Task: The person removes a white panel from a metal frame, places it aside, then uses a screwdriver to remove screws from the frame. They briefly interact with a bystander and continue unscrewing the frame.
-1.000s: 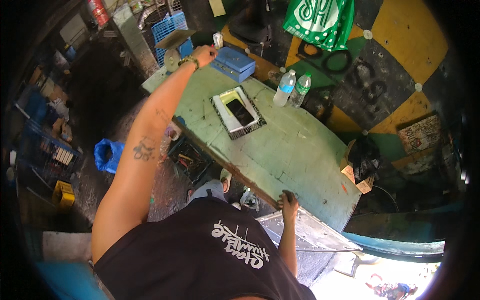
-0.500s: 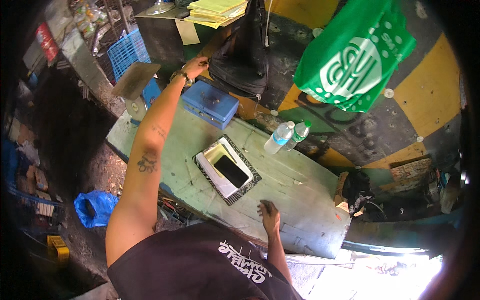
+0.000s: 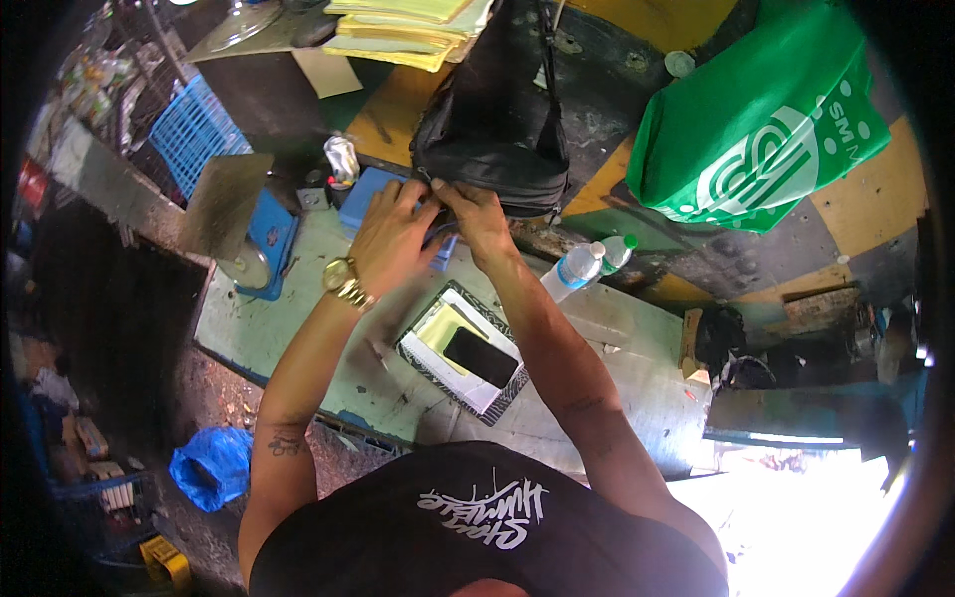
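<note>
A black bag point(image 3: 487, 149) hangs against the wall at the far side of the bench. Both of my hands are together at its lower left corner. My right hand point(image 3: 477, 221) pinches the bag's edge near what looks like its zipper. Close beside it, my left hand point(image 3: 391, 234), with a gold watch point(image 3: 346, 283) on the wrist, has its fingers closed at the same corner. Exactly what the fingertips grip is partly hidden. Below the hands, a blue metal box point(image 3: 363, 199) sits on the bench, mostly covered by them.
On the green bench point(image 3: 318, 348) lie a patterned notebook point(image 3: 418, 348) and a black phone point(image 3: 480, 358). Two plastic bottles point(image 3: 577, 269) stand to the right, below a green bag point(image 3: 756, 149). At left are a blue scale point(image 3: 274, 239), a can point(image 3: 341, 162) and a blue basket point(image 3: 199, 134).
My right hand has come up from the bench's near edge to the black bag. My left hand has shifted slightly right and down, and now meets it at the bag's corner.
</note>
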`<state>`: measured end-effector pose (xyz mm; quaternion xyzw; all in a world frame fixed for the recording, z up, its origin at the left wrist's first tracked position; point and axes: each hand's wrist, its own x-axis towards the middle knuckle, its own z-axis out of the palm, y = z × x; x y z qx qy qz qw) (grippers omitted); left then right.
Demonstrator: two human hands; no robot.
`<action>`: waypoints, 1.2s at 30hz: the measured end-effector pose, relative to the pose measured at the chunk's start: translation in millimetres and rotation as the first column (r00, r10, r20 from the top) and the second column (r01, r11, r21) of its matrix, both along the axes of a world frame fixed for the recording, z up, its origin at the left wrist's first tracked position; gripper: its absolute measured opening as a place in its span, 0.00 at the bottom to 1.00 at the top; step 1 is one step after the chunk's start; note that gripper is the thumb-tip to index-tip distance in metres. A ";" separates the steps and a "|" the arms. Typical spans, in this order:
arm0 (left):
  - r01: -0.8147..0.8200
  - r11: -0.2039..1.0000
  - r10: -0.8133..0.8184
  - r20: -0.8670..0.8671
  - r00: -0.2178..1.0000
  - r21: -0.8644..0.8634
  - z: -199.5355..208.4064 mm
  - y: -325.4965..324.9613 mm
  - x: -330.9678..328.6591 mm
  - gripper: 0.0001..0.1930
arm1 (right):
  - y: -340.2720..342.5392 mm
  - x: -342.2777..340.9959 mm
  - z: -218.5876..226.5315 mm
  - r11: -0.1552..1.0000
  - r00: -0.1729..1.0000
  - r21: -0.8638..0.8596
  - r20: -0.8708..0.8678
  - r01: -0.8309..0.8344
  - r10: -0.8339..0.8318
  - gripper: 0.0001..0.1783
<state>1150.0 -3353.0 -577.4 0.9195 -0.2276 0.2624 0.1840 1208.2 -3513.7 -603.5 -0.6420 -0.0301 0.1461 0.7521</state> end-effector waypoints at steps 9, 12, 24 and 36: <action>0.307 0.933 -0.320 0.042 0.946 0.188 10.3 -8.0 93.7 0.14 | -81.2 3.6 -7.3 0.661 0.806 -0.615 0.591 0.430 0.025 0.13; 0.222 0.941 -0.259 0.121 0.958 0.255 -0.2 -7.4 119.2 0.15 | -151.6 12.1 25.5 0.360 0.728 -0.667 0.683 0.653 -0.055 0.12; 0.083 0.979 -0.046 0.194 0.980 -0.188 27.4 -44.5 161.2 0.10 | -82.0 -32.4 6.5 0.279 0.601 -0.768 0.630 0.577 0.492 0.25; 0.017 0.998 -0.007 0.158 0.987 -0.061 32.9 -34.2 130.8 0.14 | -67.1 65.4 40.4 0.159 0.523 -0.826 0.478 0.540 0.706 0.24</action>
